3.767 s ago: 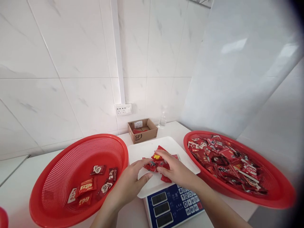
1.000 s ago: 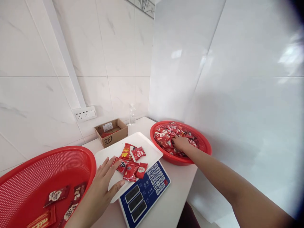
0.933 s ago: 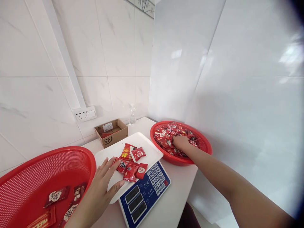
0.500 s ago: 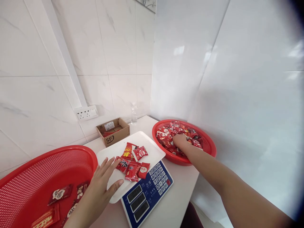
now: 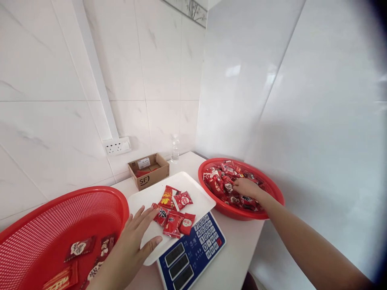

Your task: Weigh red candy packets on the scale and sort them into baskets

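My left hand (image 5: 136, 239) hovers at the near left edge of a white weighing tray (image 5: 178, 177), fingers spread and holding nothing. Several small red snack packets (image 5: 173, 224) lie in a loose group on that tray, just beyond my fingertips. Under the tray is a blue digital scale (image 5: 193, 249) with number keys and dark displays. At the right, my right hand (image 5: 246, 188) is inside a red basket (image 5: 276, 197) heaped with packets. Its fingers are closed on a red packet (image 5: 228, 184); the fingertips are partly hidden.
A large red mesh basket (image 5: 99, 197) with a few packets stands at the left. Behind the tray are an open cardboard box (image 5: 154, 177) and a clear plastic bottle (image 5: 175, 150). Tiled walls, with a power socket (image 5: 117, 146), enclose the corner.
My right hand has come up out of the heap and shifted right, now with a packet at its fingers. My left hand keeps its place by the tray. The camera view has tilted slightly.
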`<state>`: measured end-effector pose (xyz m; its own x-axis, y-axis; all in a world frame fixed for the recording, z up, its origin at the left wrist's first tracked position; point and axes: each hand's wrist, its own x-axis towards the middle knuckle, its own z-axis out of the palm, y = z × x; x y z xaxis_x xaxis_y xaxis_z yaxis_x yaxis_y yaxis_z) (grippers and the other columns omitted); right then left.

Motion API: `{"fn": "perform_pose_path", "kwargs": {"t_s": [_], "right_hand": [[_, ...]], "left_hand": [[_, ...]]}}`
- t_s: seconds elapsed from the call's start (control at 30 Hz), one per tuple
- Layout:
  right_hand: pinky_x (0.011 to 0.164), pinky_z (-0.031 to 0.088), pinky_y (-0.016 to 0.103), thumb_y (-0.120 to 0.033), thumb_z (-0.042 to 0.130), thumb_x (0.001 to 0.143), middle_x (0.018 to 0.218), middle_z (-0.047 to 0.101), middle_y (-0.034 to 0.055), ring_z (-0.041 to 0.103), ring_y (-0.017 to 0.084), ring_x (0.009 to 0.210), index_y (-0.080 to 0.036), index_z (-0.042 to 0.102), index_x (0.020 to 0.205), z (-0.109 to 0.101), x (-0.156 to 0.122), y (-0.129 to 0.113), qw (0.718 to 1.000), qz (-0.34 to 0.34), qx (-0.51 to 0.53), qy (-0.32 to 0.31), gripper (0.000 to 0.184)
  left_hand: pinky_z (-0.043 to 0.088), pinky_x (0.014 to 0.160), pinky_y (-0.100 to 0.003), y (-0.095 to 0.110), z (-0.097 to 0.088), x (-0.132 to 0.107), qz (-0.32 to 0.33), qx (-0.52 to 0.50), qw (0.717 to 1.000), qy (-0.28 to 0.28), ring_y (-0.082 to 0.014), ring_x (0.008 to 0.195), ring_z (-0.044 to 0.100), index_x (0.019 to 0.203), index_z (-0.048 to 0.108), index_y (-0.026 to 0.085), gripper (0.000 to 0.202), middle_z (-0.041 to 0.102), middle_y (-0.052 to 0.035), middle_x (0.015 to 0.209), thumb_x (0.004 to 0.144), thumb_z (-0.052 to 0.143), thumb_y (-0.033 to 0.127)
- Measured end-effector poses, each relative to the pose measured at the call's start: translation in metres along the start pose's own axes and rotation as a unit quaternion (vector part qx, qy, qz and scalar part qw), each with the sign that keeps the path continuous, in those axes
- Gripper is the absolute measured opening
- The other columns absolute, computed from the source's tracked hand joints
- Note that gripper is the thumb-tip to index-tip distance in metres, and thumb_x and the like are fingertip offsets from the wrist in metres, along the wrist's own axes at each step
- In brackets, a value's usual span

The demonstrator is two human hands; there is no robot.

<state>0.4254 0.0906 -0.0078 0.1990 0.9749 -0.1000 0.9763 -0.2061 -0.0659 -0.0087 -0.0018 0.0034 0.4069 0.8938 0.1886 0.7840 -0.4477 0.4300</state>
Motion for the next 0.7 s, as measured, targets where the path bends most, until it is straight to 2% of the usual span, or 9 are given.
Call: {"fn": "perform_pose_path", "kwargs": {"t_s": [0.07, 0.2, 0.47, 0.6, 0.7], "right_hand": [[0.068, 0.042, 0.028, -0.023, 0.042, 0.082, 0.077, 0.066, 0.006, 0.061, 0.02, 0.076, -0.018, 0.06, 0.062, -0.001, -0.007, 0.004, 0.999, -0.022, 0.037, 0.02, 0.027], [0.07, 0.042, 0.025, -0.028, 0.037, 0.085, 0.079, 0.066, 0.0036, 0.06, 0.017, 0.076, -0.02, 0.057, 0.066, 0.006, -0.014, 0.009, 0.991, -0.038, 0.112, 0.055, 0.028], [0.072, 0.045, 0.027, -0.035, 0.028, 0.09, 0.085, 0.067, 0.0046, 0.063, 0.019, 0.081, -0.021, 0.056, 0.083, 0.021, -0.007, 0.018, 0.968, 0.007, 0.217, 0.125, 0.033], [0.069, 0.047, 0.027, -0.035, 0.027, 0.09, 0.083, 0.068, 0.0046, 0.065, 0.019, 0.078, -0.021, 0.056, 0.086, 0.025, -0.007, 0.021, 0.963, 0.023, 0.227, 0.141, 0.033], [0.076, 0.046, 0.03, -0.036, 0.032, 0.088, 0.087, 0.069, 0.0065, 0.063, 0.022, 0.083, -0.022, 0.057, 0.085, 0.025, -0.011, 0.021, 0.967, 0.031, 0.199, 0.155, 0.029]], "left_hand": [[0.033, 0.105, -0.053, 0.0, 0.001, 0.0, -0.002, -0.001, 1.0, 0.0, -0.0282, 0.137, 0.027, 0.139, 0.037, 0.035, 0.05, 0.039, -0.0008, 0.146, 0.091, 0.041, 0.045], [0.032, 0.106, -0.054, 0.0, 0.003, 0.0, -0.005, 0.005, 1.0, -0.008, -0.0282, 0.137, 0.027, 0.138, 0.039, 0.034, 0.049, 0.04, -0.001, 0.146, 0.091, 0.042, 0.045], [0.034, 0.105, -0.051, -0.002, 0.009, 0.0, 0.018, 0.009, 1.0, -0.007, -0.0263, 0.135, 0.032, 0.139, 0.037, 0.037, 0.05, 0.04, 0.0005, 0.145, 0.09, 0.045, 0.042], [0.035, 0.105, -0.051, -0.002, 0.01, 0.001, 0.019, 0.012, 1.0, -0.009, -0.0262, 0.134, 0.035, 0.138, 0.039, 0.036, 0.049, 0.043, -0.0003, 0.144, 0.09, 0.044, 0.042], [0.036, 0.103, -0.052, -0.001, 0.008, 0.003, 0.006, 0.011, 1.0, -0.008, -0.0287, 0.133, 0.036, 0.136, 0.043, 0.033, 0.048, 0.045, -0.0027, 0.142, 0.089, 0.046, 0.043]]}}
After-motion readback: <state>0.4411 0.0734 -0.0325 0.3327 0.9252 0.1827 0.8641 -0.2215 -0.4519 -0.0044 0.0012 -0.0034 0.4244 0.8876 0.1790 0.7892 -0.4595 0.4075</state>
